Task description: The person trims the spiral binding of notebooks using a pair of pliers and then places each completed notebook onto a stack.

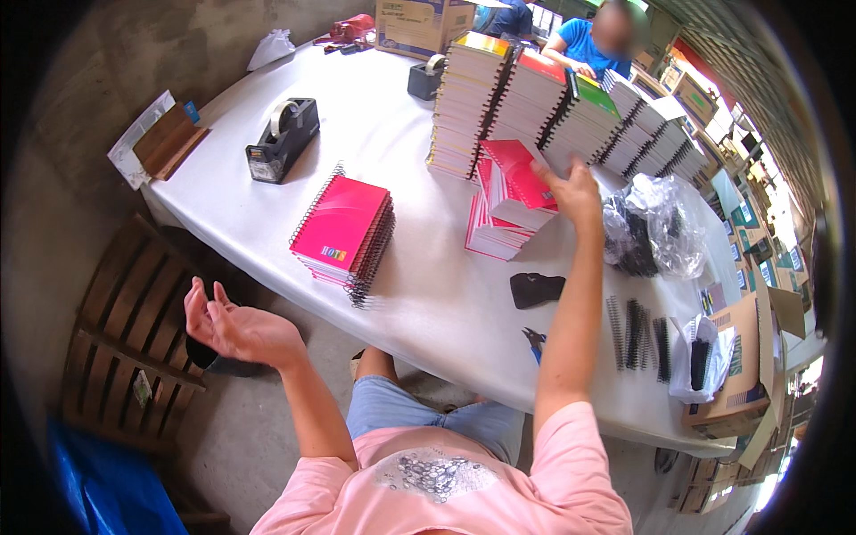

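Observation:
My right hand (pixel 575 189) reaches over the table to a loose pile of red-covered booklets (pixel 513 236). Its thumb lies over the right edge of the top red booklet (pixel 517 169), with the fingers curled beyond that edge and partly hidden. No coil shows on this pile. Off the table's near left edge, my left hand (pixel 236 325) is raised with nothing in it, palm turned up and fingers loosely bent and apart. Between my hands sits a stack of red spiral notebooks (pixel 341 227) bound with black coils.
Tall stacks of spiral notebooks (pixel 468 102) line the far side, with a person in blue (pixel 575 45) behind. Tape dispensers (pixel 285 143) stand farther left. To the right are a plastic bag of black coils (pixel 655 227), loose coils (pixel 635 334), pliers (pixel 535 341) and a carton (pixel 740 357).

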